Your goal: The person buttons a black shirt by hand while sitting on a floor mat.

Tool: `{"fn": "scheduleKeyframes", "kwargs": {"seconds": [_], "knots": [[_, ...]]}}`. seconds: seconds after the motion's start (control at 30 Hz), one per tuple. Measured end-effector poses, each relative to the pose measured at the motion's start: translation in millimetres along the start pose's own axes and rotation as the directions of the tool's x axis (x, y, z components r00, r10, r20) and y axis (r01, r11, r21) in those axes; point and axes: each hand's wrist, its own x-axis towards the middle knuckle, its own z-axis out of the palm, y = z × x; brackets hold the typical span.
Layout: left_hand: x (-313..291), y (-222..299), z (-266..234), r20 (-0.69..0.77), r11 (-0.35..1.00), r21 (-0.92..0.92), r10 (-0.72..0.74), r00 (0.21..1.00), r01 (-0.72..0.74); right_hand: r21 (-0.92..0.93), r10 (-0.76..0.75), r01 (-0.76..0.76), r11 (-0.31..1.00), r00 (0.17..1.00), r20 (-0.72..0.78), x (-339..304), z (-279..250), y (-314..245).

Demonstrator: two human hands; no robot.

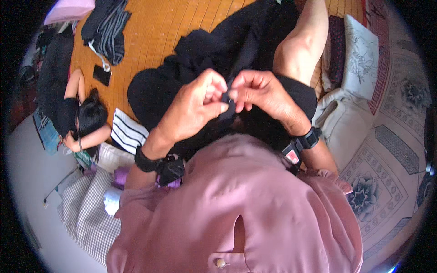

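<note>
left hand (193,107) | right hand (261,93) | hands both pinched on black garment (200,54) (fingertips meeting)

Woven bamboo mat (182,22), orange-brown, covering the bed surface; on it at 11 o'clock a striped dark garment (109,29) and a small black rectangular object (102,74); at 12 o'clock a black garment (205,54) spread across; at 10 o'clock a pink pillow (68,10).
</note>
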Motion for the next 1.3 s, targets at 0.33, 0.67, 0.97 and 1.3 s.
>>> {"fn": "scheduleKeyframes", "kwargs": {"seconds": [0.33,0.67,0.97,1.3], "knots": [[12.8,-11.7,9.0,-0.16,0.997,0.055,0.071,0.984,-0.063,0.041,-0.05,0.054,0.998,0.994,-0.092,2.9,1.6,4.3],[11.7,-5.2,5.4,-0.167,0.98,-0.193,0.016,0.986,-0.049,0.055,-0.064,0.064,0.996,0.998,-0.014,0.6,-1.6,1.1],[12.1,-11.0,1.4,-0.061,0.903,-0.43,-0.028,0.998,-0.001,0.165,-0.051,0.04,0.985,0.997,0.063,0.3,-4.8,0.7],[20.9,-11.3,9.9,-0.189,0.992,0.112,0.083,0.978,-0.063,-0.061,-0.093,0.085,0.995,0.986,-0.141,3.7,0.5,7.4]]}}
